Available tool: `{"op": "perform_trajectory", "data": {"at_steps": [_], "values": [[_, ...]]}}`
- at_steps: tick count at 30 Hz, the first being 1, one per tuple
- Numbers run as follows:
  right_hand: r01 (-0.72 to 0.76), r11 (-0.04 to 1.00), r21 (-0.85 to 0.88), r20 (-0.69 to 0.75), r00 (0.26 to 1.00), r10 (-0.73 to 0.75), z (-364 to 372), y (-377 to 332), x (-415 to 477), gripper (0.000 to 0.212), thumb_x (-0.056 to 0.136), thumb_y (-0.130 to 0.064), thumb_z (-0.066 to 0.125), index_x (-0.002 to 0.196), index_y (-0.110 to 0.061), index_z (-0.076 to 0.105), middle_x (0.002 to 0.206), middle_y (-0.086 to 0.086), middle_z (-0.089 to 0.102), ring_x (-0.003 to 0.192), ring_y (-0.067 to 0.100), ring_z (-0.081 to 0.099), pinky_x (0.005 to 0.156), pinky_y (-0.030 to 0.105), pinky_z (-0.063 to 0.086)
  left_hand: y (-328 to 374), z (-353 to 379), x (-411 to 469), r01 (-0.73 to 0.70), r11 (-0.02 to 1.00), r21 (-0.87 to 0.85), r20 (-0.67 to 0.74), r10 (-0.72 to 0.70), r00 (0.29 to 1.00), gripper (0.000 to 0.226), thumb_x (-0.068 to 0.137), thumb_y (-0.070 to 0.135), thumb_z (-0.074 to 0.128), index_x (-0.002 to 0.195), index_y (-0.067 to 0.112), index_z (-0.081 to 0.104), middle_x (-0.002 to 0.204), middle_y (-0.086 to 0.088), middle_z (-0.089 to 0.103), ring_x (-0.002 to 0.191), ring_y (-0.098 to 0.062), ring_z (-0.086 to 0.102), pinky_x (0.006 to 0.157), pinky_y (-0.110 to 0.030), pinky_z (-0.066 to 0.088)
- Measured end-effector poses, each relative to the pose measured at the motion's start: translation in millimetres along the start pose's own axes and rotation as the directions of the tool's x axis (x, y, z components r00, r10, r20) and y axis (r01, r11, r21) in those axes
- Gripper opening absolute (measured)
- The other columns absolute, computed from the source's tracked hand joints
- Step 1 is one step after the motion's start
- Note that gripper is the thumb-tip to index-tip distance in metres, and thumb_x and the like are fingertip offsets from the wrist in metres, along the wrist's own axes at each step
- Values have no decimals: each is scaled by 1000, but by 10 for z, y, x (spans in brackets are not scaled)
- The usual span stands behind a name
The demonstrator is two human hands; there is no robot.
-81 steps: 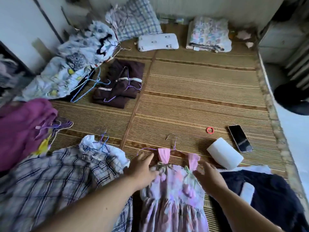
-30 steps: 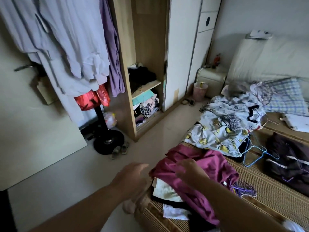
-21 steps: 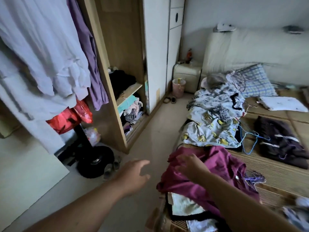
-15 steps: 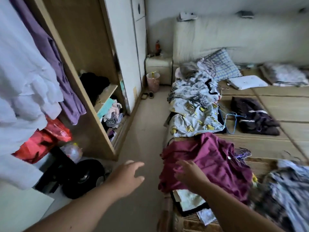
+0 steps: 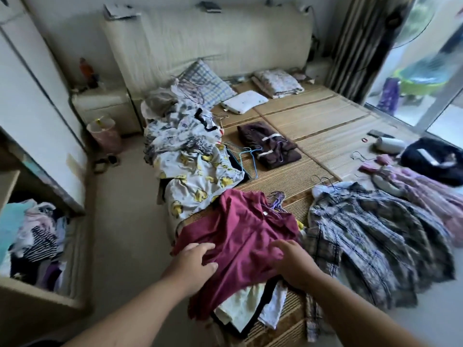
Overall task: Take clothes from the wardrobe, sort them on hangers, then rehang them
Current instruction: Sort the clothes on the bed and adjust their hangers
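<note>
A maroon shirt lies on top of a small pile of clothes at the near left corner of the bed. My left hand rests on its left side and my right hand on its lower right side, fingers bent onto the cloth. A bunch of purple hangers pokes out behind the shirt. A plaid dress lies on a hanger to the right, with a pink floral dress beyond it. The open wardrobe with heaped clothes is at the left.
A yellow-print white garment hangs over the bed's left edge, beside a blue hanger. A dark brown garment lies mid-mat, a dark navy one at the far right. A pink bin stands on the floor.
My view swung from the wardrobe back right to the bed. Both hands came down from hovering onto the maroon shirt.
</note>
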State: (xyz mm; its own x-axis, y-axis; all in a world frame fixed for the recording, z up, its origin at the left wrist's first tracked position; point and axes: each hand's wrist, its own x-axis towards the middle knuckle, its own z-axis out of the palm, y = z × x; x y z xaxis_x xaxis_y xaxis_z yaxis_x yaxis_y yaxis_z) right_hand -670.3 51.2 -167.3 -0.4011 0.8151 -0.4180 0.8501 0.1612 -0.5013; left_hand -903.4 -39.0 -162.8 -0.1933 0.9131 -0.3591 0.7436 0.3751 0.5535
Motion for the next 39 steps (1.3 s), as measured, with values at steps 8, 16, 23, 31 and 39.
{"op": "perform_trajectory", "data": {"at_steps": [8,16,23,31,39], "values": [[-169,969,180,-146,970,196,-365,258,484,48,79,-38,67,125,-28,56,115,2,62,97,16,63,88,36,54,329,83,877,-139,985,103,217,114,969,50,88,37,57,137,31,45,141,0,41,127,-16,44,106,-24,33],[-379,893,242,-169,890,423,-427,335,1313,55,79,-41,68,131,-27,52,127,5,54,110,20,57,98,30,45,495,206,2315,-343,927,153,409,257,876,52,87,37,58,137,29,45,140,0,44,130,-17,41,109,-30,33],[-500,828,256,-146,826,544,-109,575,2460,52,83,-33,63,133,-30,48,130,5,47,120,22,48,102,30,40,168,468,3803,-542,793,278,564,321,760,54,84,44,56,136,36,43,141,6,42,131,-16,39,108,-38,35],[-638,753,161,-133,742,657,551,1371,3395,48,89,-43,50,135,-32,44,137,-2,46,126,22,44,101,42,41,-146,1100,5165,-531,744,405,575,244,781,63,86,47,55,143,38,31,155,-1,19,141,-27,19,114,-46,23],[-755,653,-58,-220,647,730,850,1864,4026,32,93,-43,44,117,-29,59,121,8,44,116,32,37,97,42,37,-316,1521,5646,-504,781,369,605,210,768,65,86,45,57,144,38,29,157,-4,12,142,-30,14,116,-48,19]]}}
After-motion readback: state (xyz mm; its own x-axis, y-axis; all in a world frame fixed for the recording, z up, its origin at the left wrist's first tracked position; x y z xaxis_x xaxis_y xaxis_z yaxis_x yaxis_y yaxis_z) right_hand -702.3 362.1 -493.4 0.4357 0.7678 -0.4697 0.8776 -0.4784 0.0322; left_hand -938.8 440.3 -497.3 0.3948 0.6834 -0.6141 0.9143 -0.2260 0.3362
